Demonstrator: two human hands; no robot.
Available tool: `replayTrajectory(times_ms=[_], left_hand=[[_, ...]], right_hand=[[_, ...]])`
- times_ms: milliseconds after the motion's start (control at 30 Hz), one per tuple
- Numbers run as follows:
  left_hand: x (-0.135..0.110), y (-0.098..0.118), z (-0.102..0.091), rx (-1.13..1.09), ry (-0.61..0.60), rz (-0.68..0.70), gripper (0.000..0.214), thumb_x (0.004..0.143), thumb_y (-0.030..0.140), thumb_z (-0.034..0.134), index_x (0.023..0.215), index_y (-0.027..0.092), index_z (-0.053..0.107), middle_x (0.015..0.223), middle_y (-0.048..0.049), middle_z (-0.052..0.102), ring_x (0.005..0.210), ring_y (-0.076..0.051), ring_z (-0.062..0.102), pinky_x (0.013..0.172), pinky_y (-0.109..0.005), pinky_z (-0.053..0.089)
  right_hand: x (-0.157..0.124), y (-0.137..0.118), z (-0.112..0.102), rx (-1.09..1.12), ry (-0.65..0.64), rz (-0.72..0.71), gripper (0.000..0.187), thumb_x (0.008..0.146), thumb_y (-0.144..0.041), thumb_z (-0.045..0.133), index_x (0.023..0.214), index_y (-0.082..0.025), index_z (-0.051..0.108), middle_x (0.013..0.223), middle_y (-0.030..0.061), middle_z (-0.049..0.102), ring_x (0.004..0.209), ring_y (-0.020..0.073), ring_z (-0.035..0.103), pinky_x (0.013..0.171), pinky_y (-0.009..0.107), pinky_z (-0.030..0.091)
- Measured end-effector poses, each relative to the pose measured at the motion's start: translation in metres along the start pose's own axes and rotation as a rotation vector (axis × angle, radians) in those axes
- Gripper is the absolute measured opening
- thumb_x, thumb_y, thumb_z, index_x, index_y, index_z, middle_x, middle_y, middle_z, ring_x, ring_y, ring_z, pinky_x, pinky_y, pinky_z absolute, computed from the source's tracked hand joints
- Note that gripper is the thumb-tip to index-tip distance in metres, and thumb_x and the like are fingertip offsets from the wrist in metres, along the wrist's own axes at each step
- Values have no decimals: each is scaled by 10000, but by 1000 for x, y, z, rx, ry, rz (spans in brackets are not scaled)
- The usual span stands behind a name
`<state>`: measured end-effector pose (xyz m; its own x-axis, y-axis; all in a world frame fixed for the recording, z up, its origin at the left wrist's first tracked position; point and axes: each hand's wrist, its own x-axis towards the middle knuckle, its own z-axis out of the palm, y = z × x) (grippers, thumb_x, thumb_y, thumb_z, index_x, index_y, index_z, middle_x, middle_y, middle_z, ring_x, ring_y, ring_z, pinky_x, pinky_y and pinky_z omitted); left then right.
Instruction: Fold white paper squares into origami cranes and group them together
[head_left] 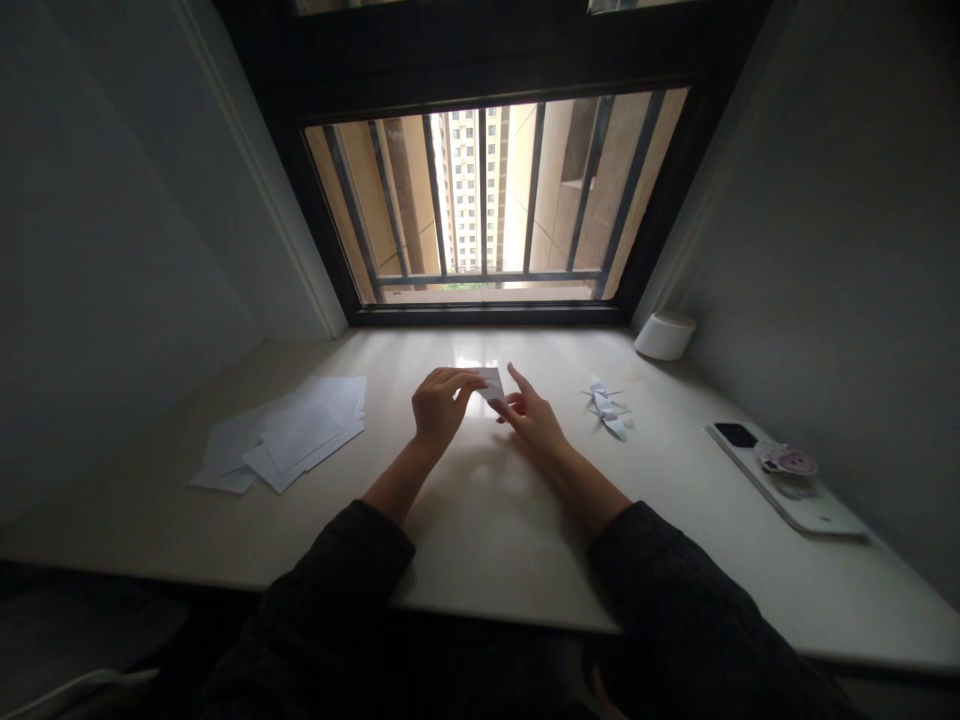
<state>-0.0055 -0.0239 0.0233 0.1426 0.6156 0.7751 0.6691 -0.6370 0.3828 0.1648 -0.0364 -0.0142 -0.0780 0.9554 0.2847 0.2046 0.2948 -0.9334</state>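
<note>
A small piece of folded white paper (491, 383) lies at the middle of the desk, its near part hidden by my hands. My left hand (441, 408) grips its left side between fingers and thumb. My right hand (531, 418) is right next to the paper, with its fingers spread and the index finger raised. Farther right, a white folded paper crane (606, 408) lies on the pale desk (487, 540).
Loose white paper sheets (289, 435) overlap on the desk's left side. At right, a black phone (736, 435) and a sticker-like item (787, 460) lie on a white board (787, 495). A white cylinder (664, 335) stands in the back corner below a barred window (495, 200).
</note>
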Motion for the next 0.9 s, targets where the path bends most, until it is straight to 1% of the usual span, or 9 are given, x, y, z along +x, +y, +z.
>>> replayTrajectory(times_ms=[67,100,167,267,433,567,633,733,900], left_hand=[[0,0,0,-20,-12,-40,148,828,347,600,814,265,722,893,-17,717,855,-177,630,792,-323,472],[1,-1,0,-35,-25,-58,156,827,356,598,812,264,722,896,-18,717,852,-178,632,795,-326,473],[1,-2,1,-88,-60,-88,163,826,364,596,805,261,720,903,-19,717,843,-179,636,793,-326,479],[3,-3,2,-249,-129,-124,153,822,346,598,791,248,711,896,-19,715,846,-175,637,756,-306,494],[4,-5,4,-528,-250,-234,143,826,297,578,822,191,674,859,-36,699,846,-176,637,713,-283,500],[6,-3,2,-557,-225,-246,180,845,327,552,854,182,658,887,-48,691,871,-174,631,724,-286,495],[7,-1,1,-532,-238,-196,182,820,350,596,895,197,660,908,-45,691,870,-169,631,729,-289,495],[6,3,-2,-429,-271,-25,224,745,367,689,927,236,683,912,-37,693,865,-170,624,756,-311,496],[2,3,-4,-141,-180,202,97,749,365,685,814,307,728,951,-22,684,916,-173,589,803,-331,488]], right_hand=[[-2,-5,-2,-33,33,-68,687,807,-490,571,1412,-308,301,988,42,695,714,191,666,646,303,506],[-2,-7,-4,-45,37,-110,654,833,-475,541,1415,-319,287,1066,48,675,767,198,666,673,309,505],[-3,-9,-6,-40,29,-181,508,873,-434,482,1358,-316,388,1134,45,647,852,207,652,728,320,492],[0,-9,-8,18,4,-221,322,881,-341,432,1153,-276,593,1099,21,657,930,211,618,810,332,457],[6,-2,-10,145,14,-152,328,767,-230,432,950,-224,703,1004,17,690,912,219,599,817,341,437],[7,2,-11,195,118,-82,358,722,-240,433,939,-195,714,947,29,702,839,210,602,763,334,455],[8,4,-11,180,193,-37,378,714,-248,435,972,-185,704,930,32,702,803,203,605,732,327,468],[7,6,-10,151,263,6,396,725,-262,424,1007,-177,689,945,41,700,798,202,615,708,318,485],[6,7,-11,61,333,-4,388,754,-274,412,1014,-182,684,988,52,697,844,210,622,731,318,494]])
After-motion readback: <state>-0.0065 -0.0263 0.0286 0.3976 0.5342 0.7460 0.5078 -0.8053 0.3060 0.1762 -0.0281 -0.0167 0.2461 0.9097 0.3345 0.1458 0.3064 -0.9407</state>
